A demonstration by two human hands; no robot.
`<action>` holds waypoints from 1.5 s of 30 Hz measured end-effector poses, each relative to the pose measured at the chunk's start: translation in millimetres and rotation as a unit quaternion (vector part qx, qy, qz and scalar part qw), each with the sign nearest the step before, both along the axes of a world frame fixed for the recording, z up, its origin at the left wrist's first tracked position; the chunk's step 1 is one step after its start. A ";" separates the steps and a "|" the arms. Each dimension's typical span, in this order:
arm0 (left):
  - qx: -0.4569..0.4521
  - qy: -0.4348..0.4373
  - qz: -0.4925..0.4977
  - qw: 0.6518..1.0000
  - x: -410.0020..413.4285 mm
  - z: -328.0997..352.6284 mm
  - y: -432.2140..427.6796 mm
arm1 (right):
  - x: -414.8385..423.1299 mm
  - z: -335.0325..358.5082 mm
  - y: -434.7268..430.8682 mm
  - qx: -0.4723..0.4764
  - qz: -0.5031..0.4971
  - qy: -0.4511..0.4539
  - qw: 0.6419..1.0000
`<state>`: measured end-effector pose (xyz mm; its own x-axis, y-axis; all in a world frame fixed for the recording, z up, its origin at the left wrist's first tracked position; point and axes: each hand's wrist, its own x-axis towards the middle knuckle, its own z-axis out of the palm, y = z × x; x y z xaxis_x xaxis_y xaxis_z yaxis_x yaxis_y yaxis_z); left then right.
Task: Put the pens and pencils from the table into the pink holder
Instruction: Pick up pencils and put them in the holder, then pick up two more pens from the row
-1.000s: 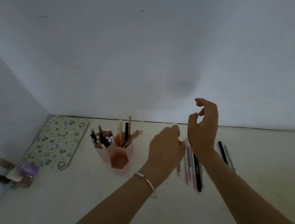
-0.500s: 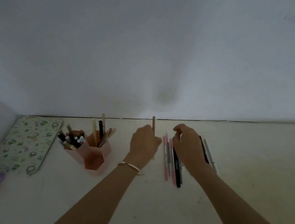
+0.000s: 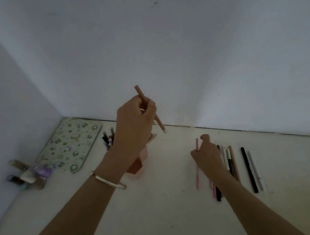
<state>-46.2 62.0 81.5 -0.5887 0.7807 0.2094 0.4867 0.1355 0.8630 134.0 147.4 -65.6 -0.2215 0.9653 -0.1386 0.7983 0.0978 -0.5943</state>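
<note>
My left hand (image 3: pixel 134 124) is raised above the pink holder (image 3: pixel 137 168) and grips a brownish-pink pencil (image 3: pixel 159 123), tilted with its white tip down to the right. The holder is mostly hidden behind my wrist; several pens (image 3: pixel 108 139) stick out of it on the left. My right hand (image 3: pixel 206 155) rests low on the table and pinches a pink pen (image 3: pixel 197 172) near its top end. Several more pens and pencils (image 3: pixel 231 160) lie in a row right of that hand, with a black pen (image 3: pixel 249 170) and a grey one (image 3: pixel 256 171) farthest right.
A green patterned case (image 3: pixel 71 145) lies in the back left corner by the walls. Small bottles (image 3: pixel 30 174) sit in a cluster at the left edge. The white table (image 3: pixel 162 214) meets the wall just behind the holder.
My left hand rose from the table with the pencil and moved left over the holder. My right hand closed on the pink pen. The view swung right and up.
</note>
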 end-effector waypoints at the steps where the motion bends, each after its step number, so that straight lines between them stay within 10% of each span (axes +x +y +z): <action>1: 0.010 0.011 0.011 1.000 -12.5 0.5 -3.0 | -3.8 11.7 2.9 0.005 -0.008 0.048 0.999; 12: -0.129 0.267 0.029 0.955 -60.0 -56.1 -17.3 | -69.5 124.7 -22.3 0.231 0.029 0.400 0.887; 16: -0.209 0.356 0.034 0.910 -57.9 -66.0 -16.9 | -83.4 111.6 -38.2 0.270 0.075 0.366 0.887; 26: -0.042 0.250 0.086 0.963 -67.4 -16.8 -27.3 | -107.5 55.1 -57.4 0.369 0.214 0.149 0.892; 33: 0.121 0.295 0.024 0.948 4.0 -5.3 -10.1 | -66.3 74.1 -24.9 0.374 0.078 0.201 0.902; 40: -0.276 0.124 -0.148 0.942 118.3 -100.9 51.4 | 40.6 91.9 14.4 0.324 -0.103 0.235 0.911; 45: -0.348 0.117 -0.140 0.920 144.2 -145.8 66.1 | 99.8 75.9 11.3 0.311 -0.132 0.197 0.921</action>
<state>98.1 128.1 -64.3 -0.3467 0.8875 -0.3035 0.7474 0.4569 0.4824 233.8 158.7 10.3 0.1167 0.8586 0.4991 0.5782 0.3499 -0.7371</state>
